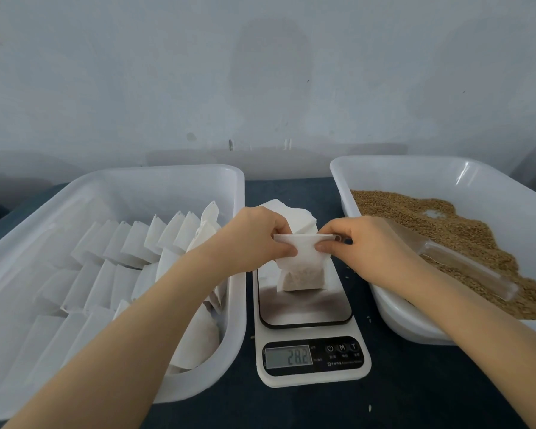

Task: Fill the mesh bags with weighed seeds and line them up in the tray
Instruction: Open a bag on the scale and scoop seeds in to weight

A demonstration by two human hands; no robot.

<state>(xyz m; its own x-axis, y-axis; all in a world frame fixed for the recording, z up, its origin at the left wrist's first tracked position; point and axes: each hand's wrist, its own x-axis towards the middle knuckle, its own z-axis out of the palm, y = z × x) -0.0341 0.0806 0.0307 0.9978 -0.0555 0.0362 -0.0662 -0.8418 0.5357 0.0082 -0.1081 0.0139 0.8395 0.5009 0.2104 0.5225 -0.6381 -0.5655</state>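
A white mesh bag (302, 270) partly filled with brown seeds stands on the steel plate of a kitchen scale (307, 311), whose display reads 28.2. My left hand (257, 233) pinches the bag's top left edge and my right hand (369, 243) pinches its top right edge, holding the mouth between them. To the left is a white tray (75, 193) with several filled bags (136, 243) lined up in overlapping rows. A second white tray (446, 168) on the right holds loose brown seeds (464, 230) and a clear plastic scoop (464, 267) lying on them.
A stack of empty white bags (297, 215) lies on the dark tabletop behind the scale. A few stray seeds (369, 318) are scattered on the table (415, 391). A pale wall rises close behind the trays.
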